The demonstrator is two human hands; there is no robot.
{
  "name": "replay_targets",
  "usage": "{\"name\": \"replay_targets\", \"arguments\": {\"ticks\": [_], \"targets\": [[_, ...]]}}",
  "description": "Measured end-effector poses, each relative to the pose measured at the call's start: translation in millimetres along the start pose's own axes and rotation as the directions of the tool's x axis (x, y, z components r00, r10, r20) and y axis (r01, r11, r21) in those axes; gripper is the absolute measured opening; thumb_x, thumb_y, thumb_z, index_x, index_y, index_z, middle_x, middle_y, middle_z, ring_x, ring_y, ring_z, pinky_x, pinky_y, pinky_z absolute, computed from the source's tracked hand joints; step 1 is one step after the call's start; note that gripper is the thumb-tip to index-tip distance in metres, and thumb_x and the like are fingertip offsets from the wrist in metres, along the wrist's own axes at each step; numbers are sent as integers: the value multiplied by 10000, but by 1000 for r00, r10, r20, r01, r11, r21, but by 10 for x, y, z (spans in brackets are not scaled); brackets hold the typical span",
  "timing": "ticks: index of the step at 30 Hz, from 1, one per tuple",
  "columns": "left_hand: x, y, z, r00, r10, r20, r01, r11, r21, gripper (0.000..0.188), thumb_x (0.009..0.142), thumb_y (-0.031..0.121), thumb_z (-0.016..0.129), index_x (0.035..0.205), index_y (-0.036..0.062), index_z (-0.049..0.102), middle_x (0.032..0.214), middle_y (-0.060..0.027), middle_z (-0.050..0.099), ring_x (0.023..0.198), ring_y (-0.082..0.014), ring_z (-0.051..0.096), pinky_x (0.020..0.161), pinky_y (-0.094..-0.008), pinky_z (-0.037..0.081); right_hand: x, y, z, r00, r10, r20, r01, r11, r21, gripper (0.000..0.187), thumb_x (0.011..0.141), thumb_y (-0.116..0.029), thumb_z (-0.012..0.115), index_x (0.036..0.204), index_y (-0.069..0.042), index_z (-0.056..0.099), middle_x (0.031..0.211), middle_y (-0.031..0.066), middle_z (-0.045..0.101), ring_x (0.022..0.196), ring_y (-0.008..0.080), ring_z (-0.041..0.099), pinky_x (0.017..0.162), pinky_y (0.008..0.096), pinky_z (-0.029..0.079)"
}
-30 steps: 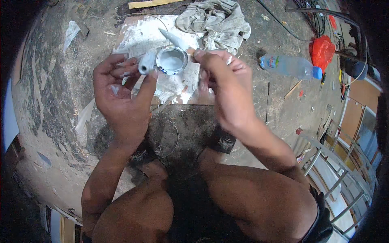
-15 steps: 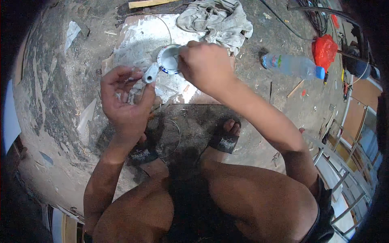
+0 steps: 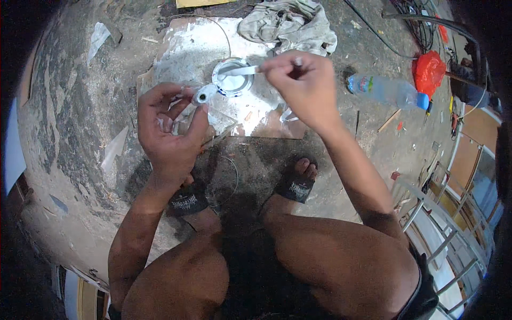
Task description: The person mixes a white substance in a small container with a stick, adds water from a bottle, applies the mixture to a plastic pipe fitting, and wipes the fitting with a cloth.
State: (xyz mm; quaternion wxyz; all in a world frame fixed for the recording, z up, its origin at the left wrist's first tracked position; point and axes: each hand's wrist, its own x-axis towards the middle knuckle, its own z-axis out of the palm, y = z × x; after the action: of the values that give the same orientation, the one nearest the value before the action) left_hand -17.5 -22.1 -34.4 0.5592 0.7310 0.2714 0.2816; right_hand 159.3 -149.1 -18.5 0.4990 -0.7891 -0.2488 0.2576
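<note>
My left hand (image 3: 169,124) is pinched round a small white tube-like piece (image 3: 209,92) with a dark hole in its near end. Just beyond and to the right of it stands an open can (image 3: 250,81) with white paint inside. My right hand (image 3: 308,88), slightly blurred, is closed on the handle end of a slim white-coated brush (image 3: 241,71). The brush reaches leftward over the can's mouth; whether its tip touches the paint, I cannot tell. White smears mark the fingers of my left hand.
Under the can lies a paint-splashed board (image 3: 186,45). A crumpled grey cloth (image 3: 290,25) rests on its far right corner. Further right are a clear plastic bottle (image 3: 381,92) on its side, a red bag (image 3: 429,72) and black cables (image 3: 421,37). My sandalled feet flank the near side.
My right hand has shifted right and its grip has turned, so the brush over the can now shows. My left hand and the white piece have barely moved.
</note>
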Motion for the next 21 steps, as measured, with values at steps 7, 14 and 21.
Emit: {"name": "replay_targets", "arguments": {"ticks": [7,14,21], "targets": [[78,125,39,999,-43,29,45,997,-64,402,757,-66,668,1096,14,468,1034,-98,562,966,-163,593,866,-296,509,-181,-538,-294,993,69,-98,-37,955,295,25,773,-9,664,767,15,669,621,-51,563,558,-7,462,497,149,352],[126,207,70,998,-38,57,44,992,-118,417,738,-62,684,1094,17,481,1015,-106,586,967,-166,601,870,-295,516,-346,-861,-294,994,-52,-92,79,942,325,77,811,-88,656,778,-20,643,596,-11,558,497,29,436,437,187,292],[106,268,63,995,-77,69,86,987,-134,424,730,-57,694,1089,18,481,1008,-101,588,968,-164,603,872,-299,518,-390,-877,-249,989,-128,-78,146,945,294,64,797,-74,659,774,-18,638,621,8,571,492,30,426,445,185,300]]}}
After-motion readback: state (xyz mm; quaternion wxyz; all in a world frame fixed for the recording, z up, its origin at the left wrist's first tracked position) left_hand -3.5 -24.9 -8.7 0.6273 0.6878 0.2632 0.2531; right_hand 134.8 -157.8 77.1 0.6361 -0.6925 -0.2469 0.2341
